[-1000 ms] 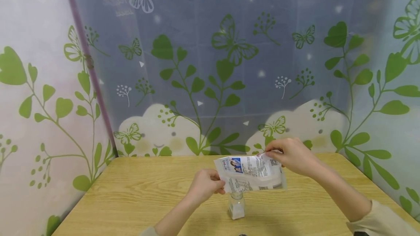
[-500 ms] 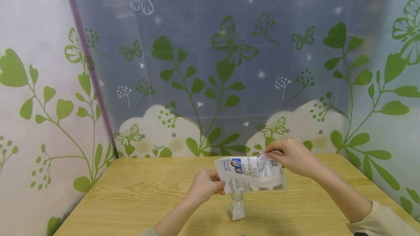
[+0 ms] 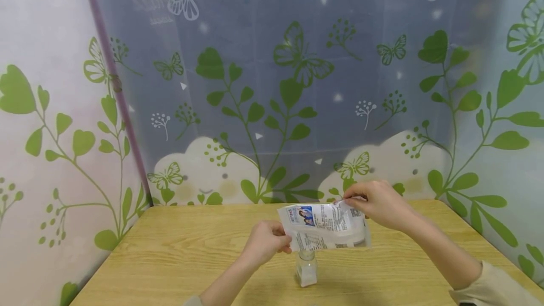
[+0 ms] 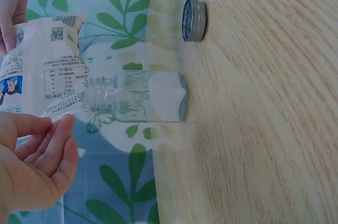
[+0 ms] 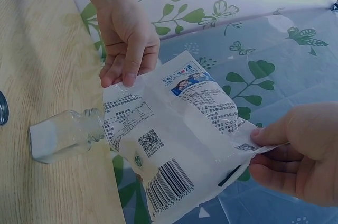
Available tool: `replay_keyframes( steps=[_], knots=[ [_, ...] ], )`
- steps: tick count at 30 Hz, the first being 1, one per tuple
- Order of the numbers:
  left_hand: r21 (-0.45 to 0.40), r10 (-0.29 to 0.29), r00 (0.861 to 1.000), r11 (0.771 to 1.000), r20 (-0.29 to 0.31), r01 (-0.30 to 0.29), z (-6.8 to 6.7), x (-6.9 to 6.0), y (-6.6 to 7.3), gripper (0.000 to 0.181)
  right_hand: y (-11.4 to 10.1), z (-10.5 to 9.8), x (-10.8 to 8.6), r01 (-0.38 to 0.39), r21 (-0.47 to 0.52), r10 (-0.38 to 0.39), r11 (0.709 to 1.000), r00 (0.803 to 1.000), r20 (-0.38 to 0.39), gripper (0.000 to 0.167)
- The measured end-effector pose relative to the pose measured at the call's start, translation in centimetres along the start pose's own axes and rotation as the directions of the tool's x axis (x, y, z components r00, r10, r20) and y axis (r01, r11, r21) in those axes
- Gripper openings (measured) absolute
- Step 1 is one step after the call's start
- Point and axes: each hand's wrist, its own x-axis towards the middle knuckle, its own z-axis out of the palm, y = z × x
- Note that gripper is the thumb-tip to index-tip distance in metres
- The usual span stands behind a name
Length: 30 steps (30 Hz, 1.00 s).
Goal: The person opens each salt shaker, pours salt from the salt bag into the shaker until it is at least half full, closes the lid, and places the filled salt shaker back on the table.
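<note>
Head view: the white printed bag (image 3: 324,225) hangs between the two hands, long axis running left to right, roughly level, and right under its lower edge stands the glass jar (image 3: 307,273), upright on the table (image 3: 182,263). Left hand (image 3: 267,240) pinches the lower-left end, right hand (image 3: 379,203) has the upper-right corner, and that right one rides higher. The jar's rim is hidden behind the bag, so no call on contact from here.

Over to the left wrist, scene turned sideways: thumb and forefinger pinch the bag's edge, the other fingers loosely bent. There's the relation that matters, I'd judge: bag edge against jar mouth, overlapping in this view, touching or not I can't tell. White stuff fills the jar's base; a metal lid (image 4: 195,20) sits near it on the table.

Right wrist now: thumb and fingers pinch the far corner, well apart from the jar. The mouth is right at the opposite edge, so the left hand is clearly nearer.
</note>
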Motion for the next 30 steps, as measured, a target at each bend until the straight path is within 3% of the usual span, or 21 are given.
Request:
replay_keyframes(
  steps=[30],
  knots=[
    [-0.008,-0.013,1.000,1.000,-0.006,0.013,0.14,-0.03,-0.06,0.003,-0.04,0.08,-0.09,-0.007,-0.015,0.007,1.000,1.000,-0.003,0.009]
  ],
)
